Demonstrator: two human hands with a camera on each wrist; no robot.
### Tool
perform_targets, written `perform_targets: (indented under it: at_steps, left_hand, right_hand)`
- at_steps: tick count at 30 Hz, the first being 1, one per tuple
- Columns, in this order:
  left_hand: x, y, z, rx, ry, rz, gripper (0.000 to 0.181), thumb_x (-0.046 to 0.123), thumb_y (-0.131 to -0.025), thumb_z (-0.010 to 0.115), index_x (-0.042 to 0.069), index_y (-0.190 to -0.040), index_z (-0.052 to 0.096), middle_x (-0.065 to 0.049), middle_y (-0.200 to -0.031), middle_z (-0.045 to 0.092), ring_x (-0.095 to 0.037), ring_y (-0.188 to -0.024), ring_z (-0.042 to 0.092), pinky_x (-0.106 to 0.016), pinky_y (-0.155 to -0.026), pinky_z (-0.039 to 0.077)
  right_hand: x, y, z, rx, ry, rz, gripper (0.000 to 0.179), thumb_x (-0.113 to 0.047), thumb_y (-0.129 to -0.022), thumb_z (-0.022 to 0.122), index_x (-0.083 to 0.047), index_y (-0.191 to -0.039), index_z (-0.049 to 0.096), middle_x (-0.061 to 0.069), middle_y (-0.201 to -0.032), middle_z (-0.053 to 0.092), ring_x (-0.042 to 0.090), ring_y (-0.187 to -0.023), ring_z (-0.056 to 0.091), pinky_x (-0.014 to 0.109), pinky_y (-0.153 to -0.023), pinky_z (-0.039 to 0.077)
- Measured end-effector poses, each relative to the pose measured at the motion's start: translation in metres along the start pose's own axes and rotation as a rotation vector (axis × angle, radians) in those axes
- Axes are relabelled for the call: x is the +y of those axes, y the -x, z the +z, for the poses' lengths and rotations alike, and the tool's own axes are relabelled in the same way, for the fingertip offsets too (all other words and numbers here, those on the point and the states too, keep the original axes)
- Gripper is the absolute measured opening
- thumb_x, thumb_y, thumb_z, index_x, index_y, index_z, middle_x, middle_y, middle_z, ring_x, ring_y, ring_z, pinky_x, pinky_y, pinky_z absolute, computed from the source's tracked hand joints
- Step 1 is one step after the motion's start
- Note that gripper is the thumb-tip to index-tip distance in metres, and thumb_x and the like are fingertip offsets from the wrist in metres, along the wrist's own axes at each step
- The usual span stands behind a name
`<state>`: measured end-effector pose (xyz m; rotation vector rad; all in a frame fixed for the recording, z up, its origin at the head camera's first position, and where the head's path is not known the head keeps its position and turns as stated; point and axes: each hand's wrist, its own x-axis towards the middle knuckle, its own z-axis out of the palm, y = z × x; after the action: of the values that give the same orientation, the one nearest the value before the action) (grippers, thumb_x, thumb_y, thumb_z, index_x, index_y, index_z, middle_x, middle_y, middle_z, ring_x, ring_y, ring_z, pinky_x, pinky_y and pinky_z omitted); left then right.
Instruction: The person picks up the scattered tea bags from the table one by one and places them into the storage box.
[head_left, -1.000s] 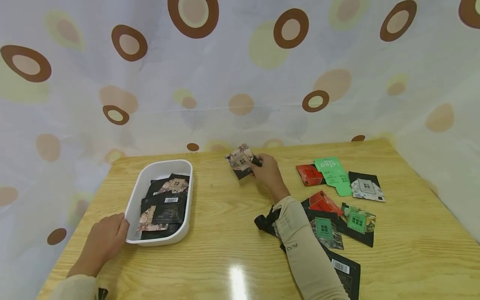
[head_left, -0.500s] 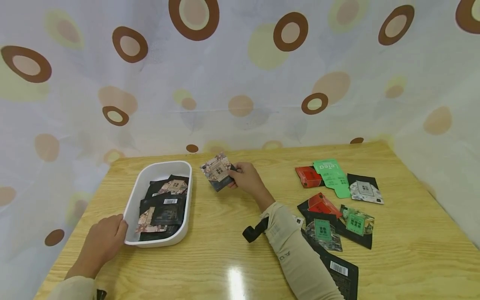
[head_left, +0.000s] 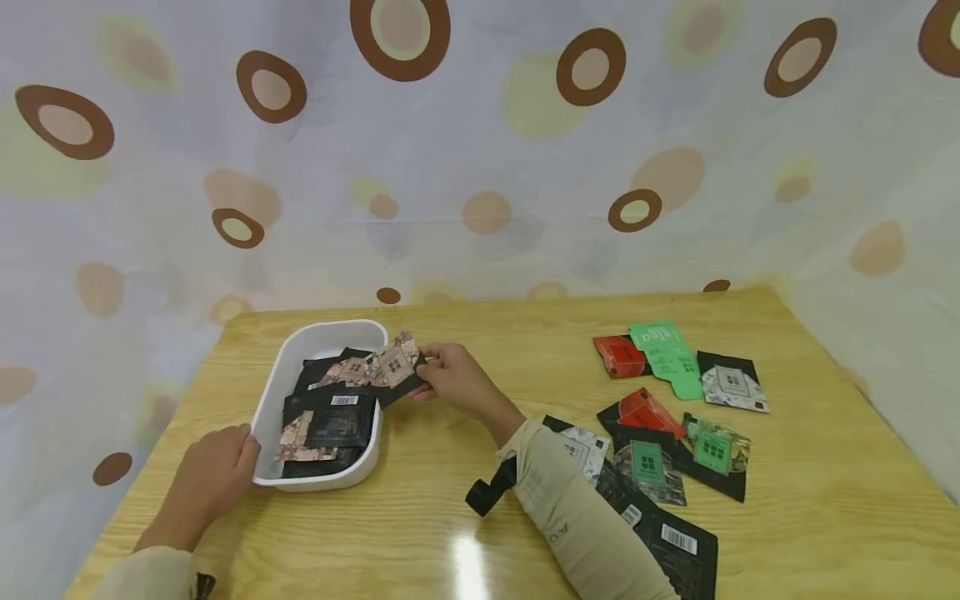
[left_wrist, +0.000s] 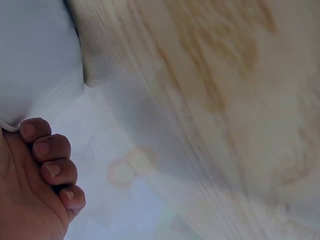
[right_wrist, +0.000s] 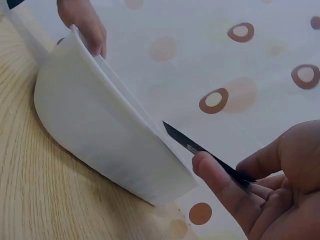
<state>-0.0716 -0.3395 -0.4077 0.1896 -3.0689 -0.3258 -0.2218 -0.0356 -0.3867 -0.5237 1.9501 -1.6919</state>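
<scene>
My right hand (head_left: 456, 379) pinches a black tea packet (head_left: 393, 367) with a pink floral label by its edge, over the right rim of a white plastic bin (head_left: 272, 400). In the right wrist view the thumb and fingers hold the packet (right_wrist: 207, 156) edge-on beside the bin's outer wall (right_wrist: 100, 125). My left hand (head_left: 213, 471) grips the bin's near left rim; its curled fingers (left_wrist: 52, 170) show in the left wrist view. Inside the bin lie several black packets (head_left: 337, 425), some with pink floral labels and one showing a barcode.
On the right of the wooden table (head_left: 825, 467) lie red-labelled packets (head_left: 622, 357), green-labelled packets (head_left: 712, 448), white-labelled packets (head_left: 731, 381), a flat green LeTea card (head_left: 667, 358) and a barcode-side-up black packet (head_left: 682, 550). A patterned cloth (head_left: 480, 150) hangs behind.
My right hand has moved left and slightly down with the tea packet, from mid-table to the bin's right rim. The left hand stays on the bin.
</scene>
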Motion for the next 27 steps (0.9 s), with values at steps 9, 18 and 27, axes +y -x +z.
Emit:
perform_targets:
  at_steps: [9,18,27]
  left_hand:
    - [0.0,0.001,0.002,-0.001,-0.002,0.008,0.039,0.016,-0.099,0.034,-0.007,-0.102,0.065,-0.023,-0.094,0.071,-0.041,-0.085,0.066,-0.058,-0.081,0.05]
    - [0.002,-0.005,0.006,0.019,-0.008,0.026,0.037,0.016,-0.098,0.034,-0.005,-0.094,0.064,-0.019,-0.087,0.069,-0.037,-0.08,0.064,-0.056,-0.077,0.05]
    - [-0.002,-0.003,0.0,0.007,0.004,0.043,0.036,0.014,-0.098,0.033,-0.006,-0.094,0.063,-0.021,-0.089,0.069,-0.039,-0.081,0.065,-0.057,-0.076,0.049]
  right_hand:
    - [-0.004,-0.004,0.032,-0.072,0.17,-0.069,0.045,-0.003,-0.1,0.05,0.008,-0.144,0.044,0.032,-0.103,0.07,0.041,-0.089,0.074,0.045,-0.08,0.06]
    - [-0.019,-0.014,0.051,-0.131,0.399,-0.054,0.038,-0.002,-0.097,0.052,0.003,-0.135,0.057,0.022,-0.123,0.068,0.025,-0.09,0.073,0.024,-0.073,0.058]
    - [-0.013,0.017,-0.011,-0.035,0.64,-0.116,0.037,-0.015,-0.099,0.055,-0.002,-0.134,0.059,0.015,-0.135,0.063,0.028,-0.118,0.066,0.041,-0.098,0.053]
